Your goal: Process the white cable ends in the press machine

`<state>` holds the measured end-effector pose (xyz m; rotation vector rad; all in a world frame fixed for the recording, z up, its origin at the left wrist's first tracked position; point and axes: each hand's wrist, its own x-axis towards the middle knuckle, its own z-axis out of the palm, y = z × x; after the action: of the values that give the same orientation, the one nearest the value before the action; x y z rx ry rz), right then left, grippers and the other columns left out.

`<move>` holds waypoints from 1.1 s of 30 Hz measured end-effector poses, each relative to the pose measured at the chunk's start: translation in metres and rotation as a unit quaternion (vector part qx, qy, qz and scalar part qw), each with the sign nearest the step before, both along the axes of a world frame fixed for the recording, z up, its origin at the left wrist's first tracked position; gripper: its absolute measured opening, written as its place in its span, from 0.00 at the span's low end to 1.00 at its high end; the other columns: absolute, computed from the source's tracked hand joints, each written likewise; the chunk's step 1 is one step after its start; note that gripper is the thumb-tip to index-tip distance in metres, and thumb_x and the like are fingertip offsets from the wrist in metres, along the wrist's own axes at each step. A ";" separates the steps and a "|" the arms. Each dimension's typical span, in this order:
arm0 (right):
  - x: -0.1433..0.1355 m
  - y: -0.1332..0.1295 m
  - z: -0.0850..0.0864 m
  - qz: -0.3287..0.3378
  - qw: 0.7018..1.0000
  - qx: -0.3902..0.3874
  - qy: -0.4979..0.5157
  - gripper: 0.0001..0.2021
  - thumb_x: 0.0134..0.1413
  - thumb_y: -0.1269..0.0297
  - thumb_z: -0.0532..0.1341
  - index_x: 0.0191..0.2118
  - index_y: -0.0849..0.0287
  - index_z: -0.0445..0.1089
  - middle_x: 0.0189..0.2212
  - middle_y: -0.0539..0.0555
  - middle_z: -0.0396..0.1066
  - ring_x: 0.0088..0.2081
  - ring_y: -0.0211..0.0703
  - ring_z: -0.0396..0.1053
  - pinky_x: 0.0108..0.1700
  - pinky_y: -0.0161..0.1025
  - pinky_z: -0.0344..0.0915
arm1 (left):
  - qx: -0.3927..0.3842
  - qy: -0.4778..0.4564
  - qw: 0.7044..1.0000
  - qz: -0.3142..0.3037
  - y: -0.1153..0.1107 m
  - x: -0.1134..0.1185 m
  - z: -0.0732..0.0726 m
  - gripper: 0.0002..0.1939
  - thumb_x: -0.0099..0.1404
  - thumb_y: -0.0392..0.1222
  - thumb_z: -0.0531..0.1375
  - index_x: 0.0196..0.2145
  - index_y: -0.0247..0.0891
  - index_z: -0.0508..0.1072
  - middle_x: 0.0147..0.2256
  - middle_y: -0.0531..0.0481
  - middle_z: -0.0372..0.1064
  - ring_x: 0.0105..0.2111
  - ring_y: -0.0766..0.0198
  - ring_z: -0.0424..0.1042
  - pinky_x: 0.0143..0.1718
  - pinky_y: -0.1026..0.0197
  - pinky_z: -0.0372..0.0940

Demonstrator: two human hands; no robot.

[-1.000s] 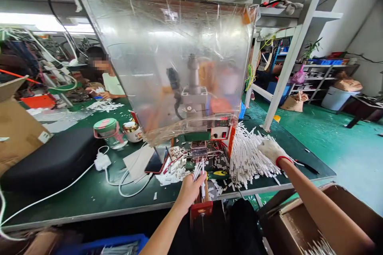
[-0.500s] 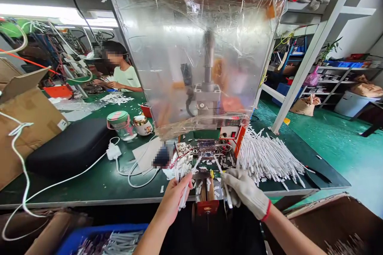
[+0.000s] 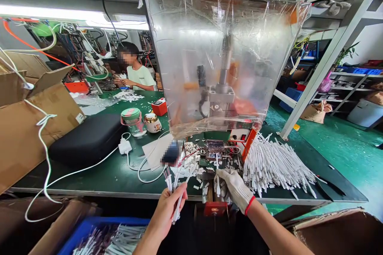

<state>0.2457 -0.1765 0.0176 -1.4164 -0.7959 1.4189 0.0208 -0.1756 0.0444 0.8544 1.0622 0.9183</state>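
Observation:
My bare left hand [image 3: 167, 209] is closed round several thin white cables [image 3: 178, 203], whose ends fan out above the fingers, some with bare coloured wires. On my right hand [image 3: 236, 188] is a white knitted glove with a red cuff. Its fingers pinch one white cable [image 3: 218, 187], held upright, and the cable's far end reaches the small metal fixture [image 3: 214, 146] under the press. Whether that end sits inside the fixture, I cannot tell. The glove hides part of the slide below the fixture.
A cloudy plastic shield [image 3: 191, 48] hangs before the press [image 3: 221, 95]. White cables lie heaped [image 3: 275, 163] on the right, beside black-handled pliers [image 3: 329, 191]. White scraps litter the bench. Leftward stand a jar [image 3: 133, 121], a black case [image 3: 89, 141] and a cardboard box [image 3: 44, 123]. A co-worker [image 3: 139, 73] sits beyond.
The view has swung left, so the bench appears further right. My right hand has brought its cable in to the fixture's front. My left hand's cables have drawn back from the fixture.

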 end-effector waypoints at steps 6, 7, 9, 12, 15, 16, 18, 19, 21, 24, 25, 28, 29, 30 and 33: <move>0.005 0.002 -0.004 0.026 0.999 -0.001 -0.018 0.22 0.53 0.41 0.62 0.27 0.58 0.63 0.13 0.46 0.63 0.12 0.36 0.60 0.13 0.32 0.52 | 0.048 0.048 0.996 -0.060 -0.001 0.001 0.006 0.28 0.52 0.68 0.67 0.23 0.36 0.73 0.12 0.59 0.53 0.15 0.72 0.47 0.18 0.66 0.43; 0.009 0.001 0.002 0.030 0.999 -0.003 -0.035 0.23 0.53 0.40 0.62 0.28 0.57 0.61 0.14 0.46 0.63 0.12 0.35 0.59 0.13 0.32 0.52 | 0.061 0.060 0.993 -0.080 0.000 0.001 0.008 0.28 0.53 0.67 0.67 0.24 0.36 0.74 0.12 0.59 0.53 0.15 0.72 0.47 0.18 0.65 0.44; 0.021 -0.002 0.021 0.039 0.996 0.017 -0.080 0.24 0.53 0.38 0.61 0.31 0.57 0.60 0.17 0.45 0.64 0.12 0.32 0.57 0.13 0.31 0.51 | 0.087 0.085 0.984 -0.133 0.005 0.000 0.013 0.27 0.55 0.66 0.66 0.24 0.36 0.75 0.13 0.59 0.53 0.16 0.71 0.48 0.20 0.65 0.45; 0.039 -0.011 0.060 0.124 0.977 0.085 -0.151 0.25 0.58 0.37 0.58 0.37 0.58 0.65 0.24 0.47 0.66 0.17 0.31 0.60 0.17 0.31 0.56 | 0.125 0.113 0.958 -0.231 0.013 0.002 0.022 0.25 0.57 0.63 0.66 0.24 0.35 0.76 0.15 0.57 0.56 0.17 0.70 0.53 0.21 0.64 0.46; 0.045 -0.026 0.092 0.247 0.944 0.101 -0.194 0.21 0.60 0.42 0.60 0.37 0.59 0.70 0.25 0.49 0.67 0.22 0.33 0.64 0.21 0.30 0.58 | 0.137 0.122 0.931 -0.315 0.018 0.012 0.032 0.23 0.56 0.62 0.67 0.25 0.35 0.78 0.18 0.56 0.58 0.19 0.69 0.56 0.23 0.64 0.50; 0.044 -0.032 0.099 0.267 0.937 0.095 -0.204 0.20 0.60 0.44 0.60 0.35 0.59 0.70 0.24 0.49 0.67 0.22 0.33 0.64 0.21 0.29 0.58 | 0.131 0.123 0.925 -0.335 0.018 0.017 0.035 0.23 0.55 0.62 0.68 0.26 0.35 0.78 0.19 0.56 0.58 0.19 0.69 0.56 0.23 0.64 0.50; 0.041 -0.043 0.107 0.282 0.930 0.087 -0.218 0.19 0.62 0.47 0.59 0.31 0.59 0.68 0.23 0.49 0.67 0.21 0.33 0.64 0.21 0.29 0.57 | 0.105 0.111 0.921 -0.358 0.016 0.026 0.040 0.24 0.54 0.63 0.69 0.28 0.36 0.78 0.19 0.57 0.59 0.18 0.70 0.54 0.21 0.64 0.47; 0.041 -0.049 0.108 0.284 0.929 0.084 -0.220 0.18 0.63 0.49 0.58 0.30 0.59 0.68 0.23 0.49 0.68 0.20 0.32 0.64 0.21 0.29 0.56 | 0.088 0.098 0.921 -0.367 0.015 0.028 0.041 0.24 0.53 0.63 0.70 0.29 0.36 0.77 0.20 0.57 0.60 0.18 0.71 0.53 0.20 0.64 0.46; 0.048 -0.058 0.106 0.280 0.933 0.074 -0.214 0.15 0.62 0.53 0.59 0.30 0.59 0.68 0.23 0.49 0.69 0.20 0.32 0.63 0.20 0.29 0.56 | 0.055 0.070 0.917 -0.388 0.016 0.028 0.040 0.25 0.51 0.63 0.71 0.29 0.36 0.76 0.21 0.57 0.61 0.17 0.74 0.51 0.19 0.64 0.44; 0.088 -0.065 0.097 0.186 0.953 0.057 -0.231 0.13 0.61 0.55 0.58 0.32 0.59 0.68 0.23 0.49 0.68 0.20 0.34 0.63 0.21 0.30 0.58 | 0.025 0.047 0.925 -0.376 0.025 0.013 0.031 0.24 0.54 0.61 0.71 0.29 0.36 0.74 0.17 0.60 0.56 0.15 0.75 0.48 0.18 0.65 0.42; 0.109 -0.064 0.093 0.124 0.957 0.053 -0.258 0.13 0.61 0.55 0.56 0.34 0.59 0.68 0.23 0.49 0.68 0.21 0.35 0.64 0.22 0.31 0.58 | 0.014 0.038 0.941 -0.336 0.030 0.007 0.026 0.23 0.55 0.61 0.70 0.30 0.36 0.74 0.15 0.61 0.54 0.14 0.75 0.48 0.17 0.66 0.41; 0.177 -0.053 0.072 -0.058 0.897 0.020 -0.437 0.12 0.60 0.60 0.54 0.39 0.60 0.71 0.26 0.51 0.70 0.24 0.37 0.65 0.26 0.33 0.58 | -0.017 -0.011 0.986 -0.168 0.039 0.001 0.010 0.24 0.52 0.58 0.73 0.35 0.38 0.73 0.17 0.61 0.58 0.16 0.74 0.50 0.17 0.68 0.44; 0.196 -0.047 0.064 -0.075 0.858 -0.002 -0.508 0.11 0.59 0.60 0.55 0.36 0.61 0.71 0.25 0.53 0.70 0.26 0.38 0.65 0.27 0.34 0.57 | -0.021 -0.024 0.991 -0.132 0.039 0.004 0.005 0.24 0.50 0.57 0.74 0.35 0.38 0.72 0.18 0.61 0.58 0.16 0.74 0.51 0.18 0.68 0.46; 0.211 -0.040 0.056 -0.082 0.823 -0.020 -0.561 0.11 0.58 0.60 0.57 0.33 0.61 0.71 0.25 0.54 0.70 0.27 0.39 0.65 0.28 0.35 0.55 | -0.019 -0.024 0.993 -0.116 0.037 0.011 0.000 0.24 0.50 0.57 0.74 0.34 0.38 0.72 0.18 0.61 0.58 0.16 0.73 0.51 0.18 0.68 0.46; 0.232 -0.022 0.040 -0.079 0.779 -0.045 -0.620 0.10 0.51 0.61 0.62 0.26 0.62 0.69 0.25 0.58 0.71 0.28 0.41 0.65 0.30 0.38 0.53 | 0.031 0.055 0.991 -0.114 0.027 0.044 -0.010 0.23 0.55 0.61 0.69 0.30 0.38 0.70 0.13 0.64 0.50 0.14 0.73 0.46 0.18 0.67 0.41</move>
<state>0.4776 -0.1984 0.0574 -2.4153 -1.3357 0.1967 0.0647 -0.1490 0.0347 1.0650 1.0094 0.7207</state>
